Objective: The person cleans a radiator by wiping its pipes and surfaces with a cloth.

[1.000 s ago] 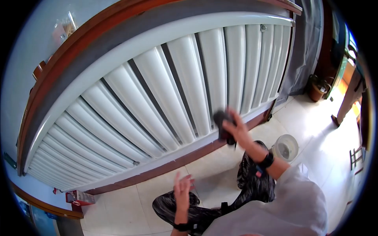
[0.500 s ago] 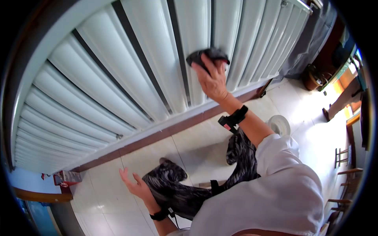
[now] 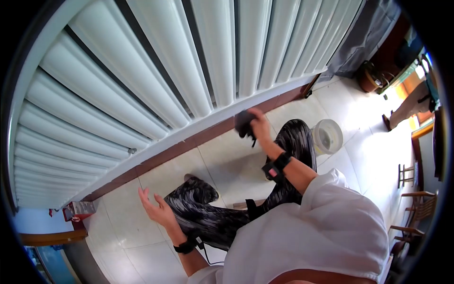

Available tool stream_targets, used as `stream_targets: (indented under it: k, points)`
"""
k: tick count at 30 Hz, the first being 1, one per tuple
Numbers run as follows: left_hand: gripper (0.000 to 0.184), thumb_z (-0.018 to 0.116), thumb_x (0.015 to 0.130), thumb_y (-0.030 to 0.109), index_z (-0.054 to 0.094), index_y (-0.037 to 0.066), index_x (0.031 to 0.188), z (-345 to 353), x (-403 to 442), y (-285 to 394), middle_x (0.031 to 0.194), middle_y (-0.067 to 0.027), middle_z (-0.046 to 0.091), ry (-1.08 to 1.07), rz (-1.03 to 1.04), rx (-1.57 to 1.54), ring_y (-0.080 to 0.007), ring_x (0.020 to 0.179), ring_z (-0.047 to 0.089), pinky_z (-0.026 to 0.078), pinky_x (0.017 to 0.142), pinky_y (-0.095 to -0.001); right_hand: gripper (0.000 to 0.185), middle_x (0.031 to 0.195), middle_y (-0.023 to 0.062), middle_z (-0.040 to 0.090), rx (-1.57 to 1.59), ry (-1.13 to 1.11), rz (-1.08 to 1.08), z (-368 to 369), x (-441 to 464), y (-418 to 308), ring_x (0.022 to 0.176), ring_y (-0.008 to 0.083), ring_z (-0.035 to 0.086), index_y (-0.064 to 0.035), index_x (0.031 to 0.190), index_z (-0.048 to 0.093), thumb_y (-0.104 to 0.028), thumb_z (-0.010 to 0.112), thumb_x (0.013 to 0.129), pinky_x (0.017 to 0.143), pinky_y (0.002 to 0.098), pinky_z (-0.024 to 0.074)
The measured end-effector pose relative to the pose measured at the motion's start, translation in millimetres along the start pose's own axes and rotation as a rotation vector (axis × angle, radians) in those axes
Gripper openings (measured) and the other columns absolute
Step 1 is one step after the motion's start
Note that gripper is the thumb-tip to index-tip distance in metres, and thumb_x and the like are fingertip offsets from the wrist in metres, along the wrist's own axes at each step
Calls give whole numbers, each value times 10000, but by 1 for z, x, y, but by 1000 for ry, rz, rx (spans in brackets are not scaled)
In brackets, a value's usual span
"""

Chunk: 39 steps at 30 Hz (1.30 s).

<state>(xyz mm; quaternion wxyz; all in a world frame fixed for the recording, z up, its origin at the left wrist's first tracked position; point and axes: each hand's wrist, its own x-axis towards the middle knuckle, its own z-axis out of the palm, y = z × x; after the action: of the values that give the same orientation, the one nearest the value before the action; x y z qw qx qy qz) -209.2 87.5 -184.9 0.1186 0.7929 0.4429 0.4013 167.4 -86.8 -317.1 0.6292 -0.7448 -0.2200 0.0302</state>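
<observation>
My right hand point(image 3: 259, 127) grips a dark, bunched cloth point(image 3: 244, 124), held in front of the lower edge of the white radiator point(image 3: 156, 61) and apart from its ribs. The cloth is slightly blurred, with a loose end hanging down. My left hand point(image 3: 158, 210) is raised beside my left knee, fingers spread, with nothing in it. Black bands with small devices sit on both wrists. To the right of my right knee stands a translucent bucket point(image 3: 327, 137) on the floor.
Pale floor tiles point(image 3: 137, 229) run under me, with a brown skirting strip point(image 3: 189, 144) below the radiator. A red box point(image 3: 79, 210) stands at the left. On the right are a brown pot point(image 3: 369, 79), wooden chairs point(image 3: 421, 208) and another person's leg point(image 3: 409, 106).
My right hand has come down off the radiator ribs with the cloth, toward the floor and the bucket. The view has shifted slightly; my left hand stays much the same.
</observation>
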Motion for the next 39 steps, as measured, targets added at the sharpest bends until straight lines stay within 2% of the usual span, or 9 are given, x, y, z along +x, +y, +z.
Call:
stream_targets:
  k: [4, 7, 10, 14, 16, 19, 24, 32, 39]
  points:
    - [508, 506, 878, 56, 374, 95, 1366, 0, 0, 5, 1144, -106, 597, -9, -23, 1, -250, 1006, 570, 475, 776, -330, 562, 1151, 105, 544, 644, 457, 259, -40, 29, -83, 1012, 221, 558, -105, 1296, 461, 74, 446, 764, 879, 311, 453]
    - [507, 507, 877, 60, 375, 97, 1365, 2, 4, 7, 1144, -98, 598, -9, -22, -6, -245, 1002, 569, 467, 785, -335, 576, 1158, 110, 539, 713, 326, 425, -36, 48, -108, 1023, 239, 552, -77, 1338, 409, 49, 469, 779, 878, 322, 454]
    - [506, 507, 875, 60, 379, 102, 1362, 5, 6, 10, 1141, -95, 599, -15, -33, 2, -241, 1003, 566, 460, 797, -342, 661, 1214, 183, 501, -85, 370, -5, 16, 54, -42, 1148, 355, 472, -38, 1387, 313, 11, 514, 760, 994, 377, 374]
    - [505, 513, 871, 58, 386, 106, 1357, 7, 4, 6, 1133, -86, 604, -23, -44, 38, -249, 1006, 563, 459, 805, -349, 675, 1384, 215, 263, -139, 299, 22, 65, 10, -79, 1242, 391, 350, -60, 1392, 313, 37, 509, 753, 1023, 388, 338]
    - [505, 515, 869, 57, 387, 104, 1355, 5, 5, 7, 1131, -84, 606, -22, -19, 44, -257, 1003, 563, 459, 809, -351, 631, 1327, 202, 384, -109, 206, -69, 83, -17, -92, 1203, 365, 419, -59, 1355, 390, 43, 520, 746, 997, 381, 360]
    - [493, 522, 867, 56, 397, 86, 1343, 4, 3, 10, 1121, -98, 608, -18, -8, 41, -282, 1007, 566, 456, 825, -365, 484, 1066, 81, 604, 616, -307, 512, 66, -24, -114, 994, 201, 561, -40, 1194, 574, 59, 533, 721, 910, 293, 418]
    - [476, 529, 863, 48, 413, 66, 1324, 0, 3, 10, 1114, -107, 609, -14, -31, 50, -300, 1004, 570, 458, 829, -371, 570, 1131, 111, 547, 717, 154, 530, 53, -18, -144, 967, 205, 562, -61, 1295, 482, 86, 468, 745, 824, 277, 465]
    - [446, 516, 871, 46, 442, 77, 1310, 4, 0, 6, 1094, -97, 620, 12, 60, 74, -301, 992, 571, 458, 826, -373, 643, 1116, 168, 555, -5, 199, 155, 152, -34, -110, 978, 285, 582, -22, 1339, 356, 10, 578, 736, 824, 335, 483]
    - [435, 488, 883, 27, 446, 78, 1313, 3, 1, 13, 1086, -101, 625, -58, 2, 97, -288, 983, 580, 478, 773, -359, 266, 879, 170, 604, 1184, -171, 988, 161, -20, -116, 819, 292, 622, 38, 1085, 494, -29, 490, 827, 692, 445, 538]
